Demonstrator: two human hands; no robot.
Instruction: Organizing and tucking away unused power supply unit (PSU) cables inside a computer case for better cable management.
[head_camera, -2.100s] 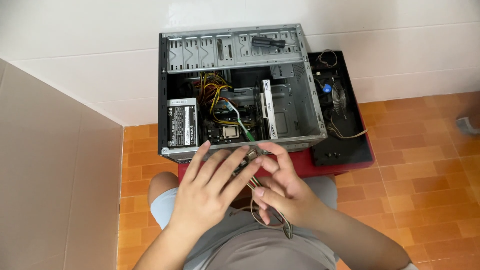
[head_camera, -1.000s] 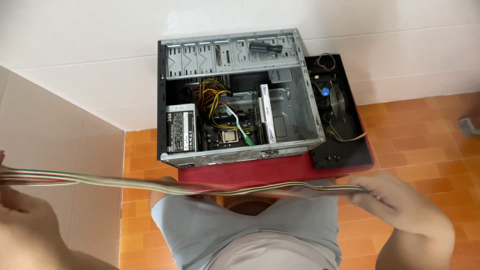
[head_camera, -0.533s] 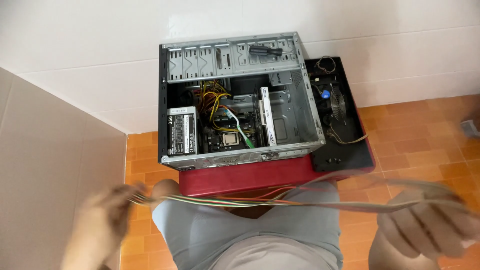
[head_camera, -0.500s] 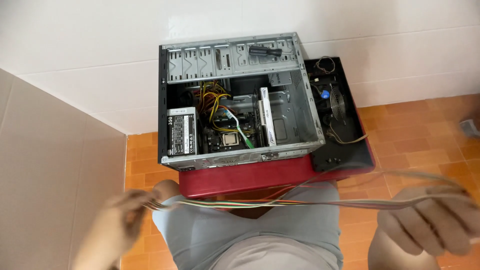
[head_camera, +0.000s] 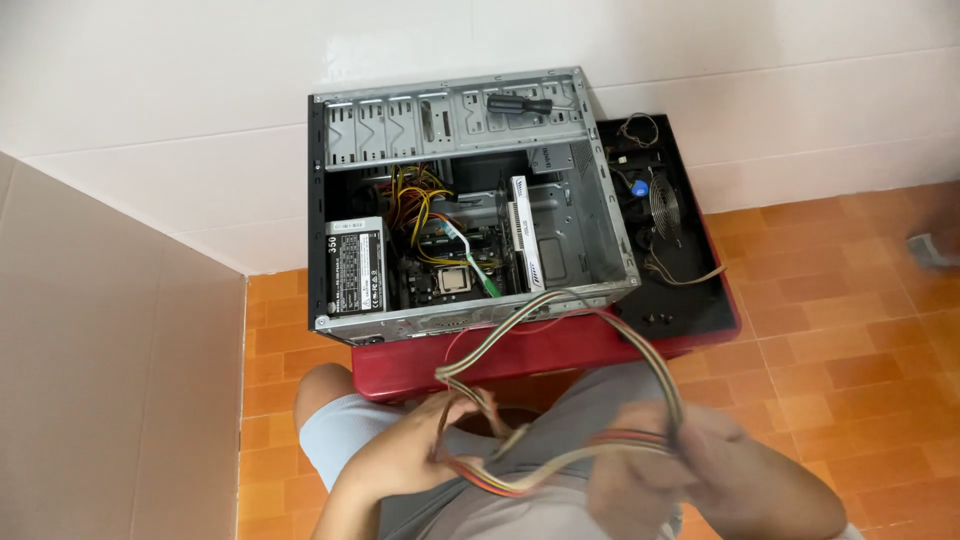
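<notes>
My left hand (head_camera: 418, 452) and my right hand (head_camera: 668, 462) both grip a flat multicoloured ribbon cable (head_camera: 560, 318), which now bends in a loop above my lap. The right hand is blurred. Just beyond the loop stands an open grey computer case (head_camera: 470, 120) on a low red stand (head_camera: 520, 350). Inside it I see a power supply (head_camera: 355, 265), yellow wiring and a motherboard (head_camera: 455, 275).
A black screwdriver (head_camera: 518, 103) lies on the case's upper wall. The black side panel with a fan (head_camera: 665, 215) rests to the right of the case. White tiled wall behind, orange tile floor around, a beige panel on the left.
The cable was stretched straight between my hands held wide apart. My hands have come together in front of me, and the cable is now folded into a loop.
</notes>
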